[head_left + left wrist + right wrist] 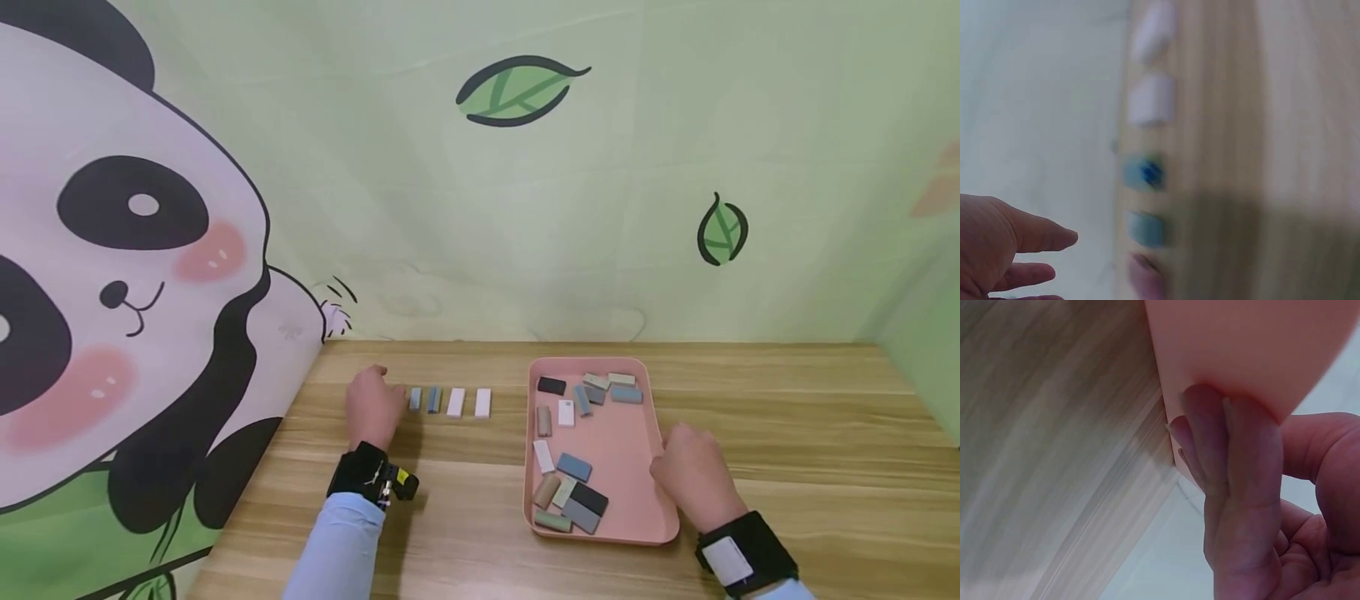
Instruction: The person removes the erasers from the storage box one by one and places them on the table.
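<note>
My left hand (pixel 375 407) is over the table at the left end of a row of small rectangular blocks, its fingers loose and holding nothing. The row runs from a light blue block (pixel 416 399) through a blue block (pixel 434 400) to two white blocks (pixel 455 403). A pink block (pixel 1146 278) shows at the near end of the row in the left wrist view; the hand hides it from the head view. On the right, my right hand (pixel 693 471) grips the side of a pink tray (pixel 626 467), fingers against the outer wall and thumb at the rim.
Several blocks lie scattered in the tray, among them a black block (pixel 552 386), a white block (pixel 566 413) and a grey block (pixel 581 516). Behind the wooden table (pixel 450 492) hangs a green cloth backdrop (pixel 420 208) with a panda print.
</note>
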Available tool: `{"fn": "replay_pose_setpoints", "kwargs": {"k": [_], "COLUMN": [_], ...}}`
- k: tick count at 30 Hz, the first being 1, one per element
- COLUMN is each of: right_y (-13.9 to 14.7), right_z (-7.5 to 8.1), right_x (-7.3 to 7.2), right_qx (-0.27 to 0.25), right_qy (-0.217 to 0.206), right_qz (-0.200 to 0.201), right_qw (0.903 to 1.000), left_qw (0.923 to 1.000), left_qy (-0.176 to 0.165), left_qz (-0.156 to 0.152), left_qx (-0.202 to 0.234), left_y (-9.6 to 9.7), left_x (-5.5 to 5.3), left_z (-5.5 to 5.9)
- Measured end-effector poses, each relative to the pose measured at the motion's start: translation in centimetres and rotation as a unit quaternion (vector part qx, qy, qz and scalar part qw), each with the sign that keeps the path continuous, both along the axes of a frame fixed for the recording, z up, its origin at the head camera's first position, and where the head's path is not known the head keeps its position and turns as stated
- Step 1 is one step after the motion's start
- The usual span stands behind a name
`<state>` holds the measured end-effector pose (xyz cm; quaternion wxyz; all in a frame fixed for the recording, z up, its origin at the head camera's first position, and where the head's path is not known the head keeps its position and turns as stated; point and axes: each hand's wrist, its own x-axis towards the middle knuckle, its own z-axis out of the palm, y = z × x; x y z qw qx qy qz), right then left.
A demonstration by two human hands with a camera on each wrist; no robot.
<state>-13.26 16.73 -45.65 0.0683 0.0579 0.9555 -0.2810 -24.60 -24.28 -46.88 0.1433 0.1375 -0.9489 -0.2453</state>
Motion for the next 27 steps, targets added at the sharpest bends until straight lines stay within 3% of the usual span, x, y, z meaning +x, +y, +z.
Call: {"fn": "replay_pose_setpoints", "kwargs": {"k": [8,15,20,27], "right_y": [0.0,-0.1,-0.1,-0.1], "right_z": [0.2,0.1,0.1,0.1], "right_x": [-0.1,-0.1,-0.1,0.0], "right_qx": [-0.002,-0.003,-0.001,-0.003], "right_qy": [0.001,0.005,0.005,0.0], "right_qz": [-0.001,-0.001,-0.003,-0.005], "right_qw": [1.0,1.0,1.0,1.0], "left_qw": [0.9948,0.985,0.9766,0.9645], "left_qy": [0.062,0.06,0.053,0.029], "left_qz": [-0.08,-0.159,-0.208,-0.262], "left_qx": [0.017,0.027,0.018,0.012], "left_y": [3.5,7.4,10.4,14.7], "left_x": [0.5,2.1,3.4,4.2], "left_z": [4.0,6.2,6.6,5.6]}}
